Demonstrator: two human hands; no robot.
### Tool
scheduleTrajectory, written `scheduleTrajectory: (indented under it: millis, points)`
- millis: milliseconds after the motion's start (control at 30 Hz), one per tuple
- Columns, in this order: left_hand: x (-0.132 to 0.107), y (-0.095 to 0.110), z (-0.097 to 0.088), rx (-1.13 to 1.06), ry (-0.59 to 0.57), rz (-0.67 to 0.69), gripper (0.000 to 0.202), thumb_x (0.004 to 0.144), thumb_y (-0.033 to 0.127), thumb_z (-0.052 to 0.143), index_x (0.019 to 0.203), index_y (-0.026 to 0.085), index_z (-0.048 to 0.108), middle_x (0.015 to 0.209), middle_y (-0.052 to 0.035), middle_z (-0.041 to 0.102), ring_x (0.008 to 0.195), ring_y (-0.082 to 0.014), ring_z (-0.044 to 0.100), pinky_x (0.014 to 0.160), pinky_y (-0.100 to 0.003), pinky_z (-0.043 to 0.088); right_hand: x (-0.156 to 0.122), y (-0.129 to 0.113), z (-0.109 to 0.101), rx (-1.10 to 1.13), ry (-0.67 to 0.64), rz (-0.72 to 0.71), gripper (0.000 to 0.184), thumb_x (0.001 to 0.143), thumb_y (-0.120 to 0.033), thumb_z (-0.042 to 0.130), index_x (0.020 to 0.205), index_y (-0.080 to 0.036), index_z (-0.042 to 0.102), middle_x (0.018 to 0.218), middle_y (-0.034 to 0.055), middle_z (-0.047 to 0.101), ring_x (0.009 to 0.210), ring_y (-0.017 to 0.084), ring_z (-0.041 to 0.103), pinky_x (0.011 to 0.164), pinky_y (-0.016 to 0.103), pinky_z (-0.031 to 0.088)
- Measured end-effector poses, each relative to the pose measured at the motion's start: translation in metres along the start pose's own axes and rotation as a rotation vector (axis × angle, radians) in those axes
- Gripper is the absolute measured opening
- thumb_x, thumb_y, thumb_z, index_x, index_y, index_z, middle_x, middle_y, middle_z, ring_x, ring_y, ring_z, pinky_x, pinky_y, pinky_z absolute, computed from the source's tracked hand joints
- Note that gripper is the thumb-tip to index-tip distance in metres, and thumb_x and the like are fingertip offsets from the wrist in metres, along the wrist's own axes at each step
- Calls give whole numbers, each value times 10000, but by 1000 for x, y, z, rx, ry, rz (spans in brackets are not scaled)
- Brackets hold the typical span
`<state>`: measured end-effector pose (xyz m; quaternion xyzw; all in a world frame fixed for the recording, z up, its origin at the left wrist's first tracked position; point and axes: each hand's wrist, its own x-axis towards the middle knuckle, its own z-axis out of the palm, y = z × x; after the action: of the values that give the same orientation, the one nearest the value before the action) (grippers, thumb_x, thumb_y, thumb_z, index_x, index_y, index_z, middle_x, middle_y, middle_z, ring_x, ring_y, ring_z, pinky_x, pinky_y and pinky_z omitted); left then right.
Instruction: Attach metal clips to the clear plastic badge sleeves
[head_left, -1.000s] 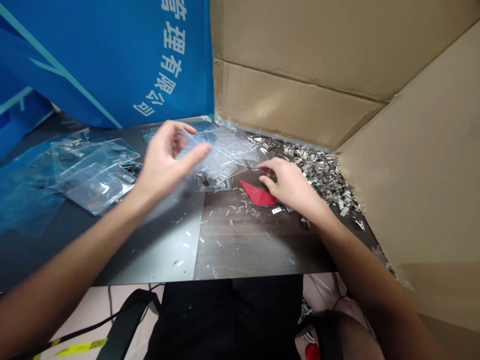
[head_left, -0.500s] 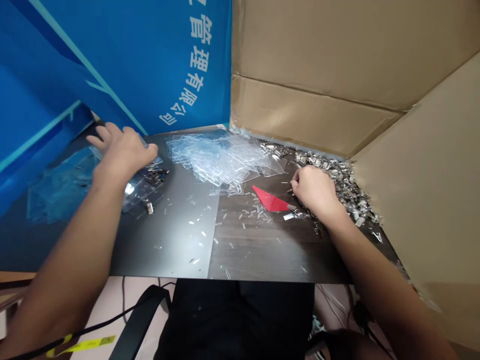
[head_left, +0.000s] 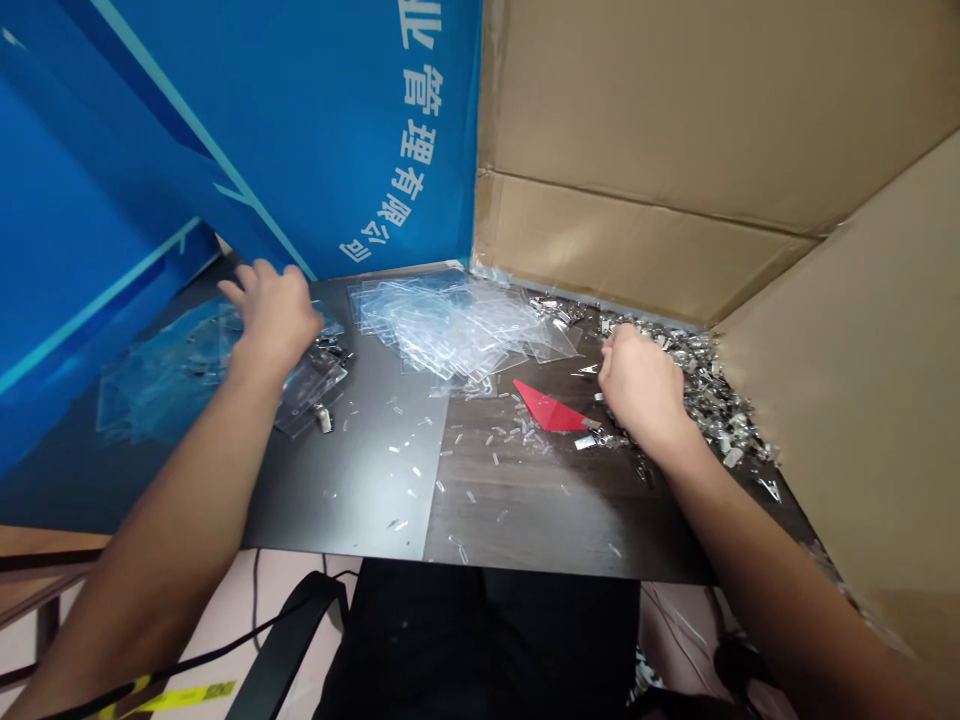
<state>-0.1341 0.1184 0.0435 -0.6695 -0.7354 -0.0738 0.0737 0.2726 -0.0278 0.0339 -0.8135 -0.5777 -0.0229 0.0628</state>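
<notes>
At the left, my left hand point(head_left: 274, 322) hovers over a spread of clear plastic badge sleeves point(head_left: 142, 385), several with metal clips on them. Its outer fingers are apart, and nothing shows in its grasp; the fingertips are partly hidden behind the hand. My right hand point(head_left: 643, 380) is closed in a pinch at the near-left edge of a heap of silver metal clips point(head_left: 701, 370). Whatever sits between its fingertips is too hidden to name. A single clip point(head_left: 586, 370) lies just left of those fingers.
Between the hands lies a pile of clear sleeves point(head_left: 457, 325). A red folded piece point(head_left: 549, 408) and small clear strips point(head_left: 517, 432) are scattered in front of it. A blue printed panel point(head_left: 337, 130) and cardboard point(head_left: 645, 120) wall the table's back; another board stands at the right.
My left hand's fingers have drawn in, and the thumb no longer sticks out. My right hand stays pinched beside the clip heap. The whole view has shifted slightly.
</notes>
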Motion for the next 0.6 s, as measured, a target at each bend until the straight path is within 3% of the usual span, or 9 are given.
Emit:
scheduleTrajectory:
  millis: [67,167,233,333,467,600]
  points:
    - [-1,9,7,-100,22,234,533,987,262,542,1438,21,693,1593,-322,591,1527,-516,500,1240,-726,398,2,3,6,70,72,-33,297,1096,-122,471,1268,-78,708,1213,283,800,1015,381,783,846,446,532]
    - [-3,28,23,-233,-61,632,612,974,214,515,1563,161,672,1721,-187,577,1588,-395,490,1306,-598,412,4,7,18,176,196,-87,285,1059,-139,485,1206,-109,727,1184,253,791,1012,360,739,880,458,535]
    - [-6,38,32,-276,-104,781,709,934,140,497,1623,216,645,1763,-138,563,1614,-366,474,1324,-604,393,5,8,23,230,249,-112,296,1044,-138,481,1196,-121,734,1177,239,785,1034,350,720,914,460,537]
    - [-10,48,38,-265,-129,812,752,917,92,461,1635,217,645,1712,-142,621,1572,-365,519,1295,-626,410,4,8,25,260,256,-123,292,1039,-136,492,1194,-128,739,1195,226,782,1052,348,711,946,466,536]
    - [-11,51,34,-205,-92,797,632,1005,186,412,1560,178,717,1445,-211,736,1383,-398,628,1150,-574,499,3,5,21,270,224,-130,274,1044,-115,510,1177,-143,748,1214,207,785,1066,344,715,971,466,527]
    - [-13,50,29,-219,-65,815,566,1035,239,428,1449,137,800,1286,-231,731,1235,-401,669,1075,-552,540,2,4,22,310,249,-149,289,1035,-107,508,1173,-139,759,1216,206,787,1093,346,720,981,460,528]
